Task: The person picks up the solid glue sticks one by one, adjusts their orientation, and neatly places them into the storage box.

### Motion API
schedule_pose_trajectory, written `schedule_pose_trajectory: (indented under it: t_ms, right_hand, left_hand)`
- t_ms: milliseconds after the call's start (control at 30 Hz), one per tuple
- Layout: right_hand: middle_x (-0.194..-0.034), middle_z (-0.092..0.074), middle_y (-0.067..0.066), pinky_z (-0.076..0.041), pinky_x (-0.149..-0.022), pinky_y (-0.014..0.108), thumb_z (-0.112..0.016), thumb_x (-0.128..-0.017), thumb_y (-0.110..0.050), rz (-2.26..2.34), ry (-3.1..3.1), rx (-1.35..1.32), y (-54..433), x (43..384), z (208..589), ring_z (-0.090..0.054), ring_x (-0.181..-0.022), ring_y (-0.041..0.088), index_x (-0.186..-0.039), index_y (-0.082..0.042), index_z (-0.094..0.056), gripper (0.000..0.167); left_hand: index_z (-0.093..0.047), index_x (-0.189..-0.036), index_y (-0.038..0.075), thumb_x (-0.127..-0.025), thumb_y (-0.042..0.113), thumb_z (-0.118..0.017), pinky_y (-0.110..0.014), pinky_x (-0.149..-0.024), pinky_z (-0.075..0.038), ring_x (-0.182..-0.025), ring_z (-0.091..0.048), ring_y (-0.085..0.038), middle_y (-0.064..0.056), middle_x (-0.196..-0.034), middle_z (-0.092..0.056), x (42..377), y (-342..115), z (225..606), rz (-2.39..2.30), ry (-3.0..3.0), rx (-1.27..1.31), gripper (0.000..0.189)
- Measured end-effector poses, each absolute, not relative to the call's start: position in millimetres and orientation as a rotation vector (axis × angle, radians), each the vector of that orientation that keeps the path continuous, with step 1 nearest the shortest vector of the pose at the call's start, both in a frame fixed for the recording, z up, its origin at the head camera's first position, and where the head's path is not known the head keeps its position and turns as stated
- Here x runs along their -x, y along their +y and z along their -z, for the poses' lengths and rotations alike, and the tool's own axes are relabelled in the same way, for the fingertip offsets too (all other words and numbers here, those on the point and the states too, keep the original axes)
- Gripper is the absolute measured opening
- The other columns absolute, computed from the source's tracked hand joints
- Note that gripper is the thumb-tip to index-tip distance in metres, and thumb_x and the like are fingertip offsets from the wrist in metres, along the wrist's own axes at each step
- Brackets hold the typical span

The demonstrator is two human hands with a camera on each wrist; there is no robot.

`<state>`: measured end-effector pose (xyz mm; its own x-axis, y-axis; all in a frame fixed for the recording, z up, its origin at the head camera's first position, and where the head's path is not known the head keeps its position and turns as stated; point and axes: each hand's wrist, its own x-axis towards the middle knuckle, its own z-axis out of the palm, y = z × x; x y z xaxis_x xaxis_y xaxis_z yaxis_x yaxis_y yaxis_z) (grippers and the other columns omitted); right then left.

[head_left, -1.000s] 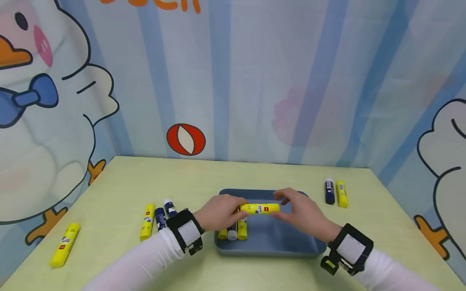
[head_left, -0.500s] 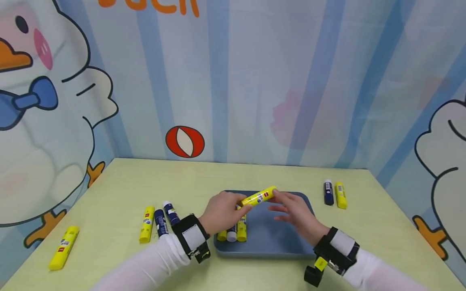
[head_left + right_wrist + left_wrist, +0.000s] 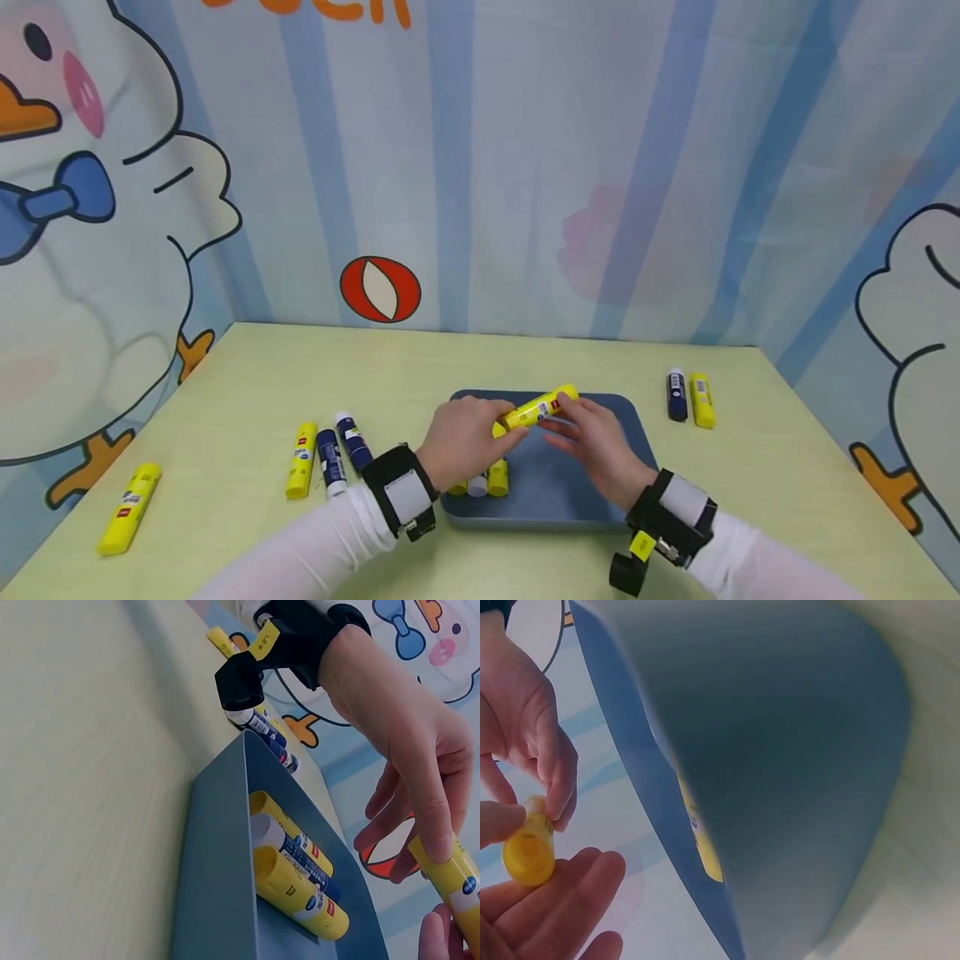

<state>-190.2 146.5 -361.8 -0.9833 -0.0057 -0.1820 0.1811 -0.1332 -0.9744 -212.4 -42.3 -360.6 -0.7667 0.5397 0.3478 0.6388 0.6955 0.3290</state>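
Observation:
A yellow glue stick (image 3: 536,410) is held tilted above the blue-grey tray (image 3: 573,504), its right end higher. My left hand (image 3: 461,437) pinches its lower left end between thumb and fingers. At the upper end, my right hand (image 3: 602,446) pinches it with thumb and index finger, the other fingers spread loosely below. Inside the tray, seen in the right wrist view, a navy glue stick with a white cap (image 3: 296,856) lies between a yellow glue stick (image 3: 301,894) and another yellow one (image 3: 283,823). My left hand partly covers these in the head view.
Left of the tray on the pale table (image 3: 390,367) lie a yellow glue stick (image 3: 302,461) and two navy ones, with another yellow one (image 3: 129,510) farther left. A navy glue stick (image 3: 677,395) and a yellow one (image 3: 702,402) lie back right. A printed cloth backdrop (image 3: 510,167) stands behind.
The glue stick has gone from level to tilted, right end up. My right hand has moved left and changed from spread fingers to pinching that end. The sticks in the tray have not moved.

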Motion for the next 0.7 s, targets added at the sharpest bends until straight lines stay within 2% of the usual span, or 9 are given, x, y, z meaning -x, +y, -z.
schedule_pose_trajectory:
  t_ms: [167,233,433,600,700]
  right_hand:
    - [-0.128,-0.05,0.019,-0.052,-0.084,0.026,-0.044,-0.105,-0.029,2.272,1.967,-0.196,149,193,358,-0.06,-0.107,0.023,-0.136,0.007,-0.039,0.048]
    - [-0.127,-0.05,0.019,-0.052,-0.084,0.026,-0.043,-0.105,-0.03,2.259,1.985,-0.19,152,194,356,-0.06,-0.107,0.023,-0.136,0.007,-0.038,0.048]
    - [-0.116,-0.055,0.018,-0.053,-0.079,0.027,-0.045,-0.104,-0.025,2.083,2.152,-0.105,164,202,357,-0.062,-0.095,0.021,-0.134,0.011,-0.039,0.047]
    - [-0.113,-0.057,0.022,-0.054,-0.08,0.036,-0.047,-0.104,-0.02,1.841,2.345,0.059,171,210,359,-0.063,-0.09,0.024,-0.135,0.012,-0.039,0.046]
    - [-0.116,-0.056,0.024,-0.053,-0.081,0.042,-0.047,-0.103,-0.019,1.709,2.407,0.157,173,216,359,-0.062,-0.091,0.028,-0.138,0.011,-0.037,0.047]
  left_hand:
    - [-0.071,-0.107,0.008,-0.089,0.041,-0.068,-0.02,-0.046,-0.041,-0.055,-0.055,-0.007,-0.003,-0.084,-0.072,215,-48,357,0.611,-2.689,0.945,0.037]
    - [-0.071,-0.105,0.01,-0.091,0.045,-0.065,-0.021,-0.047,-0.041,-0.055,-0.056,-0.008,0.0,-0.078,-0.069,217,-55,356,0.584,-2.695,0.914,0.038]
    - [-0.065,-0.094,0.008,-0.094,0.037,-0.064,-0.025,-0.045,-0.037,-0.048,-0.046,-0.011,0.005,-0.054,-0.047,223,-85,358,0.526,-2.817,0.704,0.029]
    - [-0.063,-0.103,0.003,-0.094,0.04,-0.061,-0.026,-0.046,-0.039,-0.049,-0.048,-0.013,0.002,-0.056,-0.049,227,-102,368,0.448,-3.011,0.538,0.038]
    - [-0.066,-0.095,0.004,-0.095,0.041,-0.059,-0.028,-0.048,-0.041,-0.052,-0.05,-0.014,0.001,-0.058,-0.052,229,-106,375,0.461,-3.094,0.506,0.038]
